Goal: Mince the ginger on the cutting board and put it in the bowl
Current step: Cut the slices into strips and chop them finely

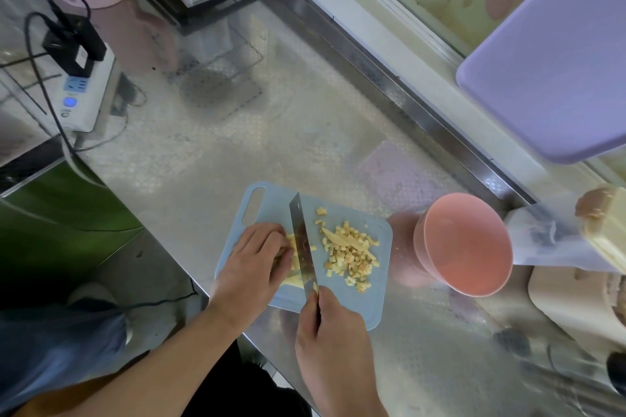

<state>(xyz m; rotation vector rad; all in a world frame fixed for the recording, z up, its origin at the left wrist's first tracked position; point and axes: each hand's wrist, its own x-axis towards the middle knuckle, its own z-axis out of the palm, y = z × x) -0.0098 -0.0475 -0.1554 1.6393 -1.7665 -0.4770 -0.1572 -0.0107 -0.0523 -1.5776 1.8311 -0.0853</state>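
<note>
- Head view: the left hand [252,261] curls its grip over uncut ginger strips [294,276] on the blue cutting board [379,284].
- The right hand [330,332] holds its grip around the knife [303,247], blade down beside those fingers.
- Diced ginger [349,256] lies right of the blade.
- A pink bowl [467,244] stands on the tabletop [237,139], just beside the board.

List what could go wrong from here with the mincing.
1. The left hand holds the uncut ginger with its fingertips right against the knife blade, so a slip could nick them.
2. Minced ginger lies close to the board's right edge; bits may scatter onto the counter.
3. The bowl looks tilted and could tip when filled.
</note>
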